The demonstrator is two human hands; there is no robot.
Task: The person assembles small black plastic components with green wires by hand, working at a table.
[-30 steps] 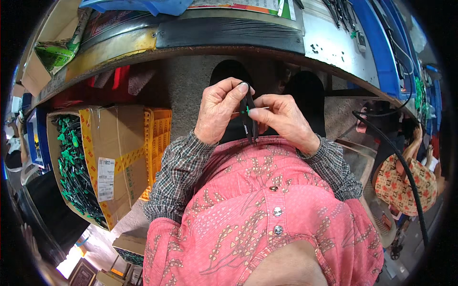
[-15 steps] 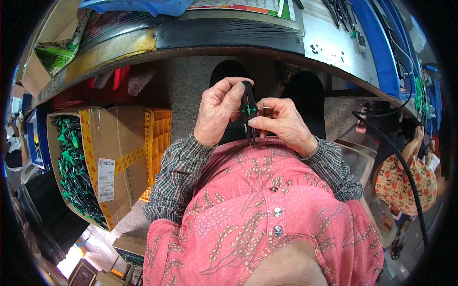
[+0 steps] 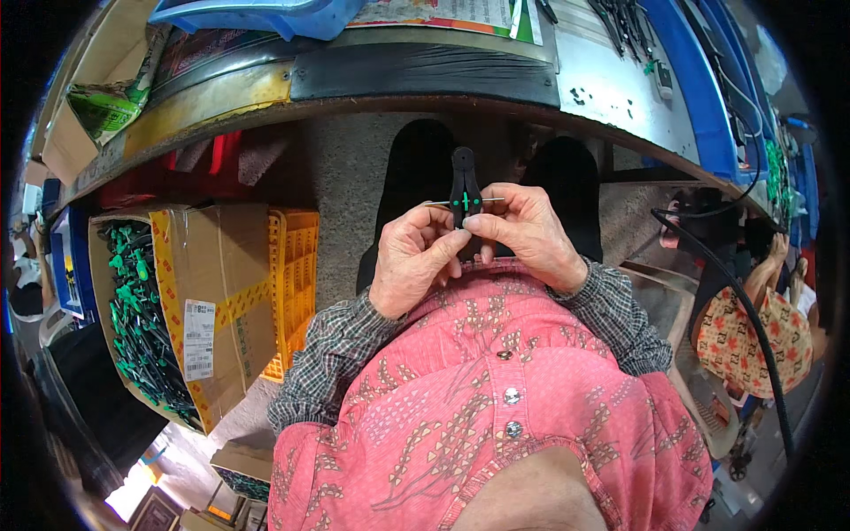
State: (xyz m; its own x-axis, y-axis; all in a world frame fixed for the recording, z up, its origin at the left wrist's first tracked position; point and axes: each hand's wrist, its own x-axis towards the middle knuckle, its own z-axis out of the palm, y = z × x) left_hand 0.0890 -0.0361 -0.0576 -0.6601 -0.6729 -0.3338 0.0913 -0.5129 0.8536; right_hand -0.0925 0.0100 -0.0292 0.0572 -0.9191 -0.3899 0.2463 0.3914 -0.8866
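Note:
Between my hands, above my lap, is a small black tool with a rounded top end, green inserts and thin metal rods sticking out to both sides. I cannot make out its exact kind. My left hand closes on its lower end, thumb and fingers pinched together. My right hand grips its right side, with the thumb lying on the front near the green part. The tool stands with its rounded end away from me; its lower end is hidden by my fingers.
A workbench edge crosses in front of me, bearing a blue tray. To my left are a cardboard box of black and green pieces and an orange crate. A black cable hangs at right, near another person.
My left hand has moved from the tool's upper end down to its lower end. The rounded top is now uncovered. My right hand keeps its hold.

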